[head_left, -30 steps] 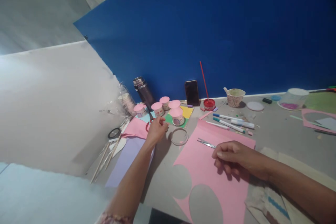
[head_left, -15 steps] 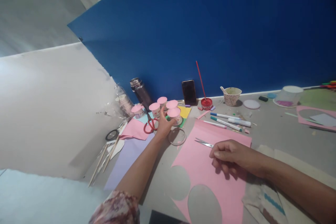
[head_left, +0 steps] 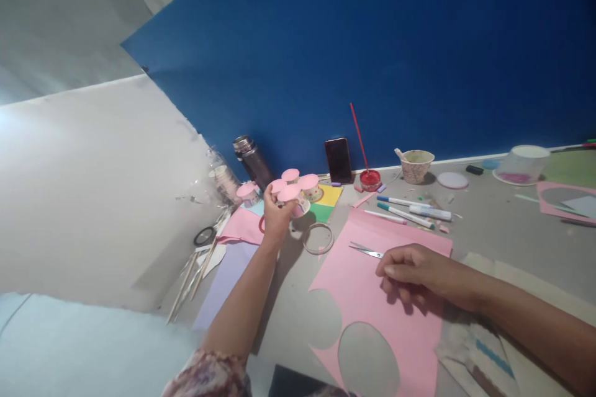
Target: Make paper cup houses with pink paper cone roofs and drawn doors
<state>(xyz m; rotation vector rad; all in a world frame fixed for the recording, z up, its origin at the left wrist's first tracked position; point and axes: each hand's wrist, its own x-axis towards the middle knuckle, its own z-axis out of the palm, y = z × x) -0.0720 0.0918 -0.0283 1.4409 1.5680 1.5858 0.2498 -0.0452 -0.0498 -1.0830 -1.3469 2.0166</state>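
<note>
My left hand (head_left: 277, 218) grips a small patterned paper cup (head_left: 302, 206) topped with a pink paper disc, raised slightly off the table. More pink-topped cups (head_left: 310, 186) stand close behind and beside it. Above a large pink sheet (head_left: 367, 298) with round holes cut in it, my right hand (head_left: 412, 273) has its fingers closed on small scissors (head_left: 370, 252). Their blades point left and are slightly parted. A bangle-like ring (head_left: 318, 253) lies between the two hands. Red-handled scissors (head_left: 261, 223) are mostly hidden behind my left hand.
A dark flask (head_left: 254, 161) and a phone (head_left: 339, 160) stand near the blue wall. Right of them are a red paint pot (head_left: 371, 182) with a stick in it, a patterned bowl (head_left: 416, 169) and several markers (head_left: 407, 214). Black tape (head_left: 203, 236) and wooden sticks lie at left.
My left hand has lifted the front pink-topped cup and shifted it left, uncovering more of the green paper. My right hand stays over the pink sheet with the scissors. The view has moved slightly.
</note>
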